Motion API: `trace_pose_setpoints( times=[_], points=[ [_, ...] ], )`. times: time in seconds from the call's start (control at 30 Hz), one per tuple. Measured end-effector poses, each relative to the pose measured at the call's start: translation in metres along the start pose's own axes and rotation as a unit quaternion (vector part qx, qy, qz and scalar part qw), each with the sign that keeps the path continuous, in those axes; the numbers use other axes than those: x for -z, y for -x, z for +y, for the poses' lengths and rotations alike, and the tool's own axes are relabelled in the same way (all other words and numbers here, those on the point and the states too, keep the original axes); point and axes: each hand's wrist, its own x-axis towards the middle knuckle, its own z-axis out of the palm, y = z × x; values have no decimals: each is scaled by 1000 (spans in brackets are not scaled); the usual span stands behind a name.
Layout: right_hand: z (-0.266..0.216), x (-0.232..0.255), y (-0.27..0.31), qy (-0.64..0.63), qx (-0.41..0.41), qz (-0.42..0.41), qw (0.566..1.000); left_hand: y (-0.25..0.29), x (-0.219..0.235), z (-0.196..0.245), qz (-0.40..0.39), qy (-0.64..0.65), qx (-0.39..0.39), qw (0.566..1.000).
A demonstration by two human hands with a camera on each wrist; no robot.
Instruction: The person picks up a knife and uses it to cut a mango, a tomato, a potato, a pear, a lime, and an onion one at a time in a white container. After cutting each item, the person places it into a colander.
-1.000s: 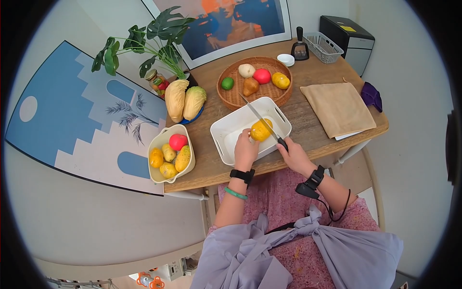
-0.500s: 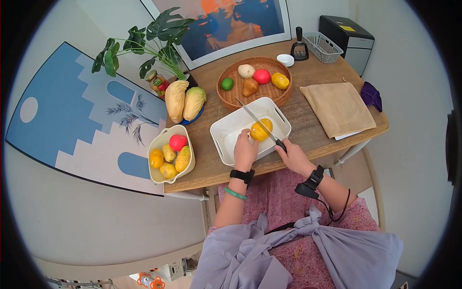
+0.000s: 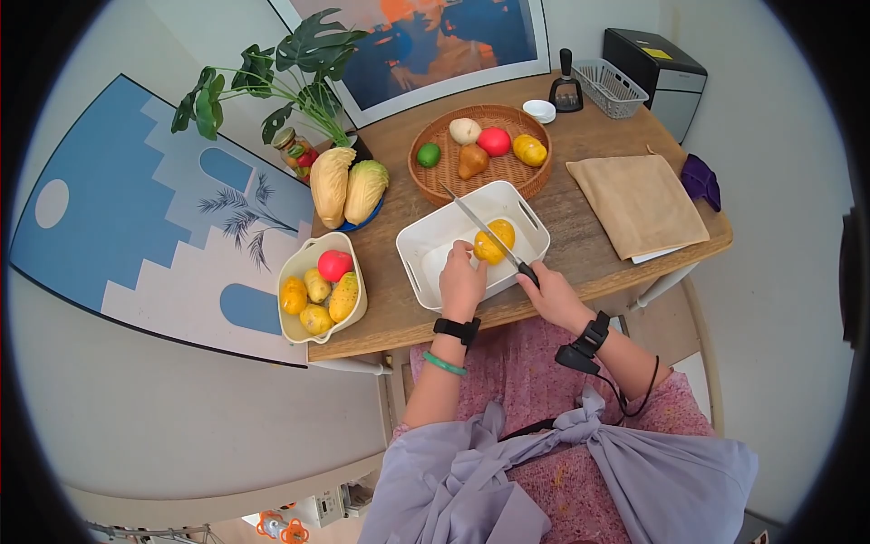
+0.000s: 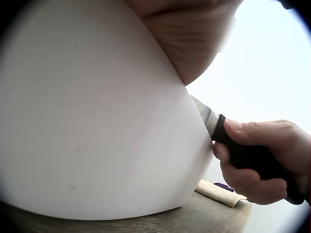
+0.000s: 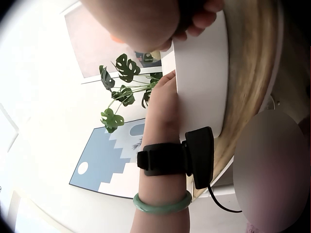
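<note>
A yellow fruit [image 3: 494, 242] is in a white rectangular tray [image 3: 420, 288]. The left hand [image 3: 463, 279] reaches over the tray's near rim and grips the fruit's left side. The right hand [image 3: 555, 296] holds a knife [image 3: 471, 214] by its black handle, the blade lying diagonally across the top of the fruit. In the left wrist view, the right hand's [image 4: 265, 162] fingers wrap the handle, while the tray wall [image 4: 97, 121] covers the fruit. The right wrist view shows the left hand [image 5: 164, 104] going behind the tray wall [image 5: 204, 87]; how deep the blade sits cannot be told.
A wicker tray [image 3: 420, 186] of produce stands behind the white one. To the left are a cream basket [image 3: 360, 304] of fruit, two cabbages [image 3: 332, 189] and a plant [image 3: 313, 50]. A beige cloth [image 3: 634, 204], grey basket [image 3: 625, 102] and black-handled tool [image 3: 565, 93] lie right.
The knife and right hand have shifted slightly left over the fruit, the blade's tip a little lower in the view. The left hand keeps its grip, almost unmoved.
</note>
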Motion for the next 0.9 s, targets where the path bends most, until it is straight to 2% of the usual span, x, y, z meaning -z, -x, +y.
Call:
trace_pose_setpoints(
  times=[0.5,0.9],
  points=[
    [-1,0,0,2,0,-5,1000,1,0,-1,5,-7,-6,1000],
    [3,0,0,-17,-3,30,999,0,3,0,-2,-21,-5,1000]
  ],
)
